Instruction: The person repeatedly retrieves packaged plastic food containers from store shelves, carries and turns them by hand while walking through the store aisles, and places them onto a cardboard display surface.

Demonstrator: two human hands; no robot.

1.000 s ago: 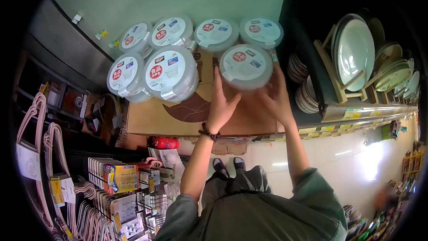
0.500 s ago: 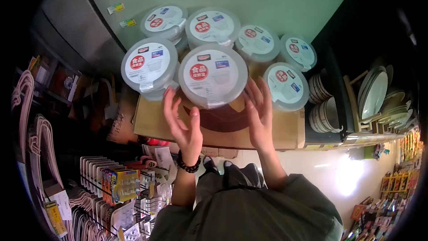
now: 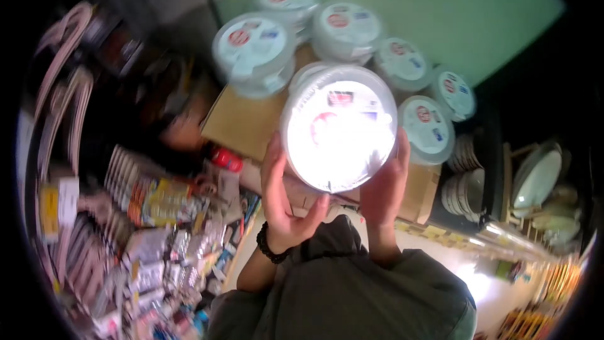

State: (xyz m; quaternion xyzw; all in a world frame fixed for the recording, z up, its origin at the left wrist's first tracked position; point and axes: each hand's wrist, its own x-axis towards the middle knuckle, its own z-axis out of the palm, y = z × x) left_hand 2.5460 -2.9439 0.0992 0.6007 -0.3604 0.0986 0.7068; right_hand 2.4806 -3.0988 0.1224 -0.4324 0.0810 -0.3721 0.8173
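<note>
A round food storage container [image 3: 340, 129] with a translucent rim and a white paper label is held up in front of me, glare washing out much of its lid. My left hand [image 3: 286, 204] grips its left and lower edge, the thumb pressed near the bottom rim. My right hand [image 3: 387, 182] wraps its right side, with the fingers partly hidden behind it. Behind, similar round containers stand in stacks, among them a large one [image 3: 255, 50] at the left and a smaller one [image 3: 426, 127] to the right.
The stacks rest on a brown cardboard surface [image 3: 236, 123]. Bowls [image 3: 464, 192] and plates on a rack [image 3: 538, 176] stand to the right. Packaged goods [image 3: 167, 204] hang at the lower left, near pale hangers [image 3: 69, 126]. A green panel [image 3: 453, 12] rises behind.
Both hands have closed on the front large container and lifted it off the stack toward me, tilting it. The view has shifted and blurred slightly.
</note>
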